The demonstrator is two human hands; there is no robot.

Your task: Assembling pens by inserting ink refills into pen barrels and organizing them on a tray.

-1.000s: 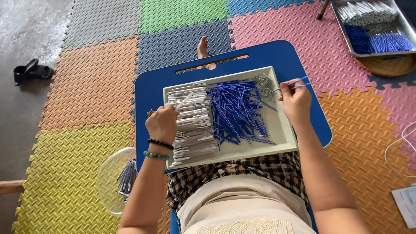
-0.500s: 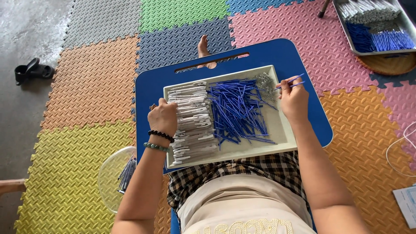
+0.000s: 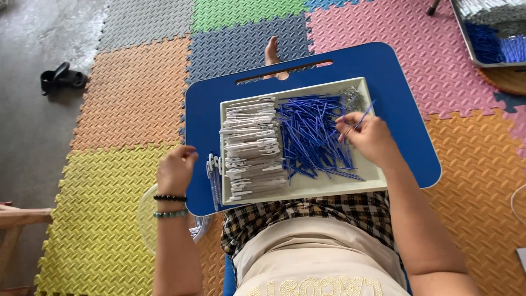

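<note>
A cream tray [image 3: 329,189] lies on a blue lap board [image 3: 394,71] across my legs. A pile of white plastic pieces [image 3: 249,142] fills the tray's left half. Loose thin blue sticks [image 3: 309,131] fill its middle, and small metal bits [image 3: 350,98] sit in the far right corner. My right hand [image 3: 370,137] hovers over the blue sticks and pinches one blue stick [image 3: 364,116] between its fingertips. My left hand [image 3: 175,170], fingers curled, is at the board's left edge, off the tray. It is above a clear round bowl [image 3: 145,219] and beside a few white-and-blue pieces [image 3: 213,175] lying on the board.
Coloured foam mats cover the floor, with bare concrete at the left. A black sandal [image 3: 63,77] lies on the concrete. A second tray [image 3: 493,38] with blue and white parts sits at the far right. A wooden frame [image 3: 16,216] pokes in at the left, and a bare foot [image 3: 272,52] shows beyond the board.
My left hand has left the white pile and moved left and down to the board's edge. My right hand has come in from the tray's far right corner over the blue sticks.
</note>
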